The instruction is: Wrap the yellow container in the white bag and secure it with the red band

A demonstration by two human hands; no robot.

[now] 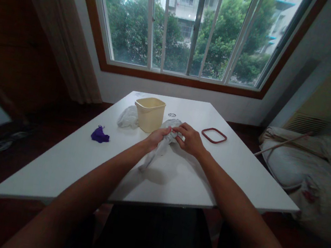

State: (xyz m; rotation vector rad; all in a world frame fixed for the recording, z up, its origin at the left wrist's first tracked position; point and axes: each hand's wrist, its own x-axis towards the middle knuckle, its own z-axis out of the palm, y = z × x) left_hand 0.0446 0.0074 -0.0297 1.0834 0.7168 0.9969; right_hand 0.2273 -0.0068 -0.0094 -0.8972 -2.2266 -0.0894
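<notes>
Both hands meet over the middle of a white table (222, 180). My left hand (157, 136) is closed around a crumpled clear plastic bag (157, 153), which hangs down from the fist toward the table. My right hand (190, 139) pinches the same bag's upper edge just to the right, fingers curled. A cream plastic bin (149, 114) stands directly behind my left hand. More of the bag's pale plastic (172, 123) lies bunched between the bin and my right hand.
Another crumpled clear bag (128, 117) lies left of the bin. A small purple item (100, 135) rests on the table's left part. A dark red rectangular ring (214, 135) lies to the right. Bedding (313, 170) is piled beside the table's right edge.
</notes>
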